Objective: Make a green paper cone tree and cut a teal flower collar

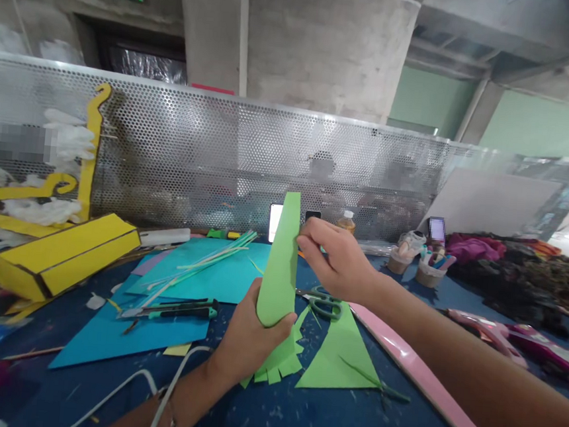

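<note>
Tapering green card strip (pixel 279 273) above blue table (pixel 316 422), long axis upright, narrow end uppermost
Left hand (pixel 248 336) grips its rounded base; right hand (pixel 338 258) curled at edge, pinch unclear; small cup (pixel 429 277) holds colored pens (pixel 442 261)

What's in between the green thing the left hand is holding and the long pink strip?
In the head view, scissors and a flat green paper piece show between the held green shape and the pink strip.
</note>
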Tool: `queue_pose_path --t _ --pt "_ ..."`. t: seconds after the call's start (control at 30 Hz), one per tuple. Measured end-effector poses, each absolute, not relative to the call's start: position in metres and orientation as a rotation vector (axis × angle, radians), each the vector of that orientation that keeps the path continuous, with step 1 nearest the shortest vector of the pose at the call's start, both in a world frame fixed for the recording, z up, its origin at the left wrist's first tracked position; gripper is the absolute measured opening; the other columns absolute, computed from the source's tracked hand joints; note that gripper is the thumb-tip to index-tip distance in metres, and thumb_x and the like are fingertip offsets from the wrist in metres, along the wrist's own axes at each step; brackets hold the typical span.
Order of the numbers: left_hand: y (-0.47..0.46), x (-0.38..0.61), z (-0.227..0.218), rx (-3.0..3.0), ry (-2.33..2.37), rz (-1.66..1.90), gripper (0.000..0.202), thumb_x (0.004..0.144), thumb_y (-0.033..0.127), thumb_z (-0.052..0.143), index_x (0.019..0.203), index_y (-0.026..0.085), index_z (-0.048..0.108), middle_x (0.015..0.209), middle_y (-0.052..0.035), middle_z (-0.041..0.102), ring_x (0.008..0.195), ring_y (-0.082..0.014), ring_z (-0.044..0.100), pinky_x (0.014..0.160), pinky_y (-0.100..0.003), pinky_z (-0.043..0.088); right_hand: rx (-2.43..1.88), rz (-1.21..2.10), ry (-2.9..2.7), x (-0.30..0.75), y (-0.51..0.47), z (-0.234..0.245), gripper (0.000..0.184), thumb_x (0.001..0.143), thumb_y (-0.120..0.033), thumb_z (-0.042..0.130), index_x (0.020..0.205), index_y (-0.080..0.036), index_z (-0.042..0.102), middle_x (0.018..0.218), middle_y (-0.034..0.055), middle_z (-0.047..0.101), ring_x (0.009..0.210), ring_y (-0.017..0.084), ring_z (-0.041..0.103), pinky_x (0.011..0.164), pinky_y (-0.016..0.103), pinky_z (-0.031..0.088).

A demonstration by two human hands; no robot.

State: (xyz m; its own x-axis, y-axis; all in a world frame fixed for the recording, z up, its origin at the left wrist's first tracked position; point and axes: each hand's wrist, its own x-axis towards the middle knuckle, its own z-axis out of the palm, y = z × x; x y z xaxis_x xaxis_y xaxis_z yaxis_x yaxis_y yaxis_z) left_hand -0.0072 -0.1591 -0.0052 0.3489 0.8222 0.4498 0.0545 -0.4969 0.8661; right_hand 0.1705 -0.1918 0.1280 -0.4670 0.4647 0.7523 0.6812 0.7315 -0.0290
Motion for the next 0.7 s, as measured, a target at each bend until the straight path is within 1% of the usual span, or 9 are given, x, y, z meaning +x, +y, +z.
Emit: queue_pose_path --t 0.13,0.2,0.27,0.3,0.37,0.47,0.57,0.63,0.7 --pt "-0.160 -0.007 -0.005 1.814 0.795 1.202 0.046 0.080 0.036 0.075 0.118 0.020 0.054 0.104 -0.0052 0.066 0.090 -0.0218 0.061 0.076 -0.033 0.051 -0.903 -0.196 -2.090 0.181 -0.186 0.089 0.027 0.104 -0.024 0.043 0.077 -0.023 0.040 0.072 -0.0020 0.046 0.064 0.014 0.044 0.061 0.028 0.033" --pt "-0.160 -0.007 -0.007 1.810 0.776 1.187 0.047 0.081 0.037 0.075 0.120 0.020 0.054 0.107 -0.0061 0.067 0.092 -0.0224 0.062 0.077 -0.033 0.052 -1.000 -0.099 -2.078 0.188 -0.182 0.062 0.028 0.103 -0.026 0.044 0.075 -0.023 0.041 0.071 -0.0014 0.047 0.064 0.015 0.045 0.062 0.029 0.032" --pt "-0.160 -0.009 -0.008 1.825 0.742 1.181 0.048 0.083 0.037 0.074 0.122 0.020 0.053 0.107 -0.0063 0.067 0.091 -0.0224 0.063 0.077 -0.034 0.053 -1.129 0.016 -2.009 0.194 -0.177 0.037 0.035 0.103 -0.031 0.045 0.069 -0.023 0.038 0.065 -0.0028 0.044 0.060 0.014 0.042 0.060 0.029 0.029" --pt "-0.160 -0.010 -0.007 1.845 0.734 1.189 0.048 0.083 0.037 0.074 0.123 0.020 0.053 0.107 -0.0065 0.067 0.091 -0.0224 0.064 0.077 -0.035 0.054 -1.161 0.051 -1.982 0.197 -0.176 0.027 0.036 0.103 -0.032 0.046 0.069 -0.022 0.040 0.064 -0.0028 0.045 0.060 0.014 0.043 0.059 0.029 0.029" --pt "-0.161 -0.012 -0.006 1.906 0.751 1.231 0.048 0.083 0.037 0.074 0.123 0.019 0.054 0.109 -0.0079 0.066 0.093 -0.0234 0.065 0.079 -0.037 0.055 -1.199 0.120 -1.942 0.201 -0.174 0.013 0.033 0.103 -0.033 0.047 0.073 -0.021 0.048 0.066 -0.0017 0.051 0.062 0.014 0.048 0.059 0.028 0.032" --pt "-0.163 -0.017 0.002 1.963 0.786 1.286 0.047 0.080 0.040 0.077 0.117 0.019 0.057 0.108 -0.0097 0.067 0.093 -0.0257 0.067 0.078 -0.039 0.057 -1.233 0.220 -1.885 0.203 -0.173 0.004 0.022 0.102 -0.032 0.049 0.088 -0.020 0.061 0.073 -0.0004 0.060 0.065 0.015 0.054 0.060 0.027 0.038" --pt "-0.163 -0.021 0.011 1.904 0.786 1.285 0.049 0.078 0.042 0.080 0.115 0.018 0.059 0.099 -0.0075 0.069 0.086 -0.0258 0.069 0.073 -0.039 0.058 -1.244 0.364 -1.762 0.202 -0.172 0.003 0.016 0.099 -0.033 0.054 0.100 -0.020 0.065 0.077 -0.0004 0.062 0.065 0.014 0.053 0.060 0.026 0.041" --pt "-0.162 -0.023 0.013 1.860 0.758 1.309 0.056 0.077 0.042 0.082 0.122 0.019 0.058 0.106 -0.0085 0.070 0.092 -0.0277 0.070 0.075 -0.039 0.059 -1.237 0.449 -1.727 0.201 -0.172 0.002 0.020 0.098 -0.036 0.055 0.099 -0.019 0.066 0.078 0.0000 0.062 0.066 0.014 0.053 0.060 0.026 0.040" --pt "-0.160 -0.025 0.012 1.847 0.709 1.329 0.064 0.077 0.040 0.083 0.131 0.022 0.055 0.118 -0.0101 0.068 0.105 -0.0298 0.069 0.083 -0.040 0.060 -1.240 0.500 -1.755 0.201 -0.171 0.002 0.029 0.100 -0.042 0.053 0.088 -0.018 0.065 0.074 -0.0002 0.060 0.065 0.013 0.051 0.059 0.026 0.039"
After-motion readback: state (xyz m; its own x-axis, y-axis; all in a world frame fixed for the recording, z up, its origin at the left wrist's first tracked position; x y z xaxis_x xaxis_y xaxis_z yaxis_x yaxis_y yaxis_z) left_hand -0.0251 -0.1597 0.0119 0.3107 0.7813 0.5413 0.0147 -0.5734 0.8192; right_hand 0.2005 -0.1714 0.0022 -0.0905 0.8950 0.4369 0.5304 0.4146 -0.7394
